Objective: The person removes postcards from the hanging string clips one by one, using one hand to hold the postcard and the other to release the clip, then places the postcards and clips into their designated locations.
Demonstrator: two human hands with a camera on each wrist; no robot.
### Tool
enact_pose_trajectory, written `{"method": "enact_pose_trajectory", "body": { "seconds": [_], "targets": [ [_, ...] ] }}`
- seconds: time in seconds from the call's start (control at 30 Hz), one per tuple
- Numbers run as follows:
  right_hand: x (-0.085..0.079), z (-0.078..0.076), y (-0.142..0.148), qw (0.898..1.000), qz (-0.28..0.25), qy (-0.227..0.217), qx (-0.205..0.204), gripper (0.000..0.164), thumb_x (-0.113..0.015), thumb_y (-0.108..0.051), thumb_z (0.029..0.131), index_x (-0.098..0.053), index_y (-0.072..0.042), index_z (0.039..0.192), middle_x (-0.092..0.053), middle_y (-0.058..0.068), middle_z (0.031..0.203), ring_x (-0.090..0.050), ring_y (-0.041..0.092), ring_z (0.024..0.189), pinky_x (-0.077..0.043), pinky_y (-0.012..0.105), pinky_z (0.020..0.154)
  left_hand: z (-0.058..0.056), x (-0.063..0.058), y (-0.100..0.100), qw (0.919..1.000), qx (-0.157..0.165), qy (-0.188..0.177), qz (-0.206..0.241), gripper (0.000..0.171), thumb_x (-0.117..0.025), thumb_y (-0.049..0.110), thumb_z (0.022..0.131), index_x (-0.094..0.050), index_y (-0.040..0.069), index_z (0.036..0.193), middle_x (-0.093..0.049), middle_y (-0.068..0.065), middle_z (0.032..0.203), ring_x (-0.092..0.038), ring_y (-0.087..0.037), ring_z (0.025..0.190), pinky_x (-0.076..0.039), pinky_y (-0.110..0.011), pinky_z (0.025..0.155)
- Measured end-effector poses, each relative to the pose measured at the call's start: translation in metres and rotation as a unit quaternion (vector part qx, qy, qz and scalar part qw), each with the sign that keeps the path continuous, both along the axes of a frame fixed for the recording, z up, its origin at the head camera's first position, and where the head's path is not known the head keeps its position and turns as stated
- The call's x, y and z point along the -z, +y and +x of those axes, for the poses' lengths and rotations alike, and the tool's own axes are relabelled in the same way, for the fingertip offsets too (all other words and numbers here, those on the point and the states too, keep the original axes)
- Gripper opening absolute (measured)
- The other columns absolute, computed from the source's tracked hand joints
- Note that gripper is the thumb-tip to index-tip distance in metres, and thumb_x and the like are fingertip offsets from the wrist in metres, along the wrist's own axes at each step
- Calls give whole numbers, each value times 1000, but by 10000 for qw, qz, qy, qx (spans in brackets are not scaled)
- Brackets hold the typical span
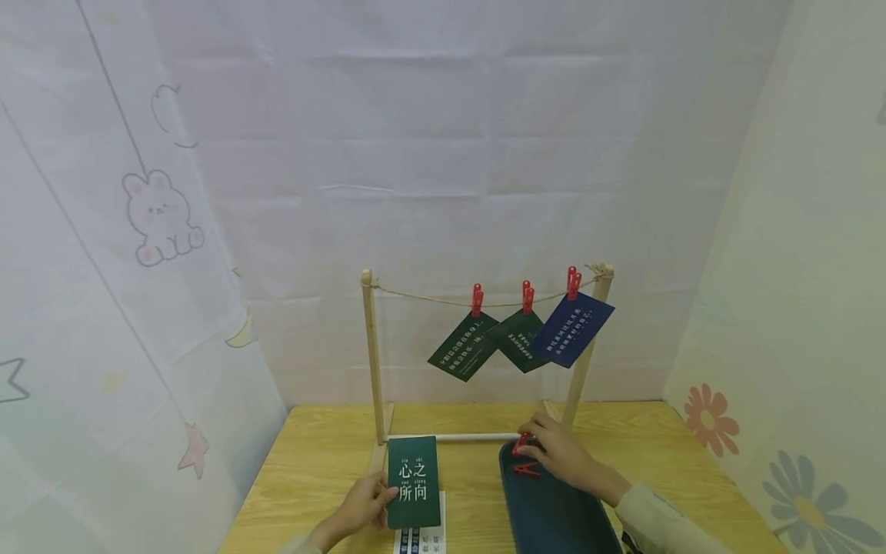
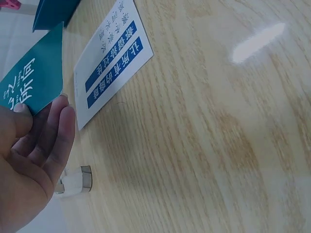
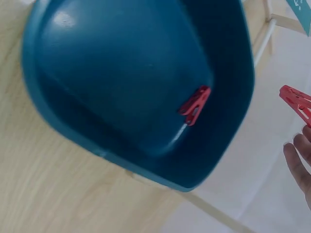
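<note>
Green card [image 1: 414, 481] is at near center-left, raised off the table, printed side up. Left hand [image 1: 363, 500] pinches its left edge, thumb on top. White printed card [image 1: 434, 531] lies flat on the table below it, partly covered in the head view.

Far side: rack's left post [image 1: 374, 362], then string [image 1: 429, 298] with a bare stretch, then left hanging card [image 1: 462, 350], middle hanging card [image 1: 519, 346], blue hanging card [image 1: 574, 331], each on a red clip. Blue overlaps the middle one.

Right: tray [image 1: 554, 512], with loose clip [image 1: 527, 469] inside near its far end. Right hand [image 1: 561, 454] holds another red clip [image 1: 521, 442] at the tray's far end; can't tell if its mouth is spread.

Step looks like: card and clip both picked, not yet hung. Next move likely calls for lifting both to the bare string, lining up the card's edge, squeezing the clip over both. Risk: string sag, bumping the left hanging card.
</note>
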State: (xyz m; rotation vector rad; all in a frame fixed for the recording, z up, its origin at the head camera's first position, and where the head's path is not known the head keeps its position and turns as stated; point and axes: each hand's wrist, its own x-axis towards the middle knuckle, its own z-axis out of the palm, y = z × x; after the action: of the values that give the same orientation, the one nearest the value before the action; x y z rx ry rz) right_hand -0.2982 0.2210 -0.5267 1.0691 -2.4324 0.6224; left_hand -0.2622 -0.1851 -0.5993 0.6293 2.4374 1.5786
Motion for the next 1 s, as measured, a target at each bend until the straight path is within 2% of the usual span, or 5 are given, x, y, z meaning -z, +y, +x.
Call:
{"method": "enact_pose_trajectory", "body": {
  "seconds": [0.13, 0.33, 0.53, 0.77, 1.0],
  "targets": [
    [8, 2, 7, 9997, 134, -192, 92, 25, -78, -12, 84, -67, -7, 106, -59, 3, 98, -60, 17, 82, -52, 31, 68, 2, 4, -2, 9998, 88, -166, -101, 19, -53, 10, 103, -51, 0, 88, -63, -7, 58, -60, -9, 48, -53, -27, 45],
    [19, 1, 16, 9981, 162, -588, -41, 27, -82, -7, 79, -68, -7, 102, -67, 5, 91, -57, 5, 70, -49, 24, 58, 4, 9, -4, 9993, 178, -208, -238, 18, -54, 9, 103, -52, 1, 87, -62, -8, 57, -59, -11, 47, -54, -36, 44],
    [28, 3, 17, 9944, 404, -975, -108, 26, -82, -7, 80, -68, -3, 101, -71, 7, 92, -67, 16, 77, -54, 29, 64, 6, 12, -4, 9989, 210, -337, -263, 15, -54, 8, 102, -53, 1, 89, -63, -9, 59, -61, -14, 47, -54, -36, 44],
    [37, 8, 17, 9844, 947, -1483, 60, 24, -82, -11, 80, -68, -8, 99, -70, 3, 93, -67, 19, 84, -55, 32, 68, 9, 15, -4, 9975, 333, -518, -361, 15, -54, 9, 103, -53, 3, 89, -63, -9, 57, -60, -14, 45, -46, -21, 42],
    [48, 7, 20, 9839, 1125, -1384, 82, 26, -84, -11, 77, -67, -10, 95, -70, 0, 89, -66, 14, 81, -55, 34, 66, 13, 19, -3, 9957, 420, -760, -314, 14, -53, 10, 103, -54, 3, 91, -63, -5, 58, -58, -7, 46, -45, -18, 42]
  ]
}}
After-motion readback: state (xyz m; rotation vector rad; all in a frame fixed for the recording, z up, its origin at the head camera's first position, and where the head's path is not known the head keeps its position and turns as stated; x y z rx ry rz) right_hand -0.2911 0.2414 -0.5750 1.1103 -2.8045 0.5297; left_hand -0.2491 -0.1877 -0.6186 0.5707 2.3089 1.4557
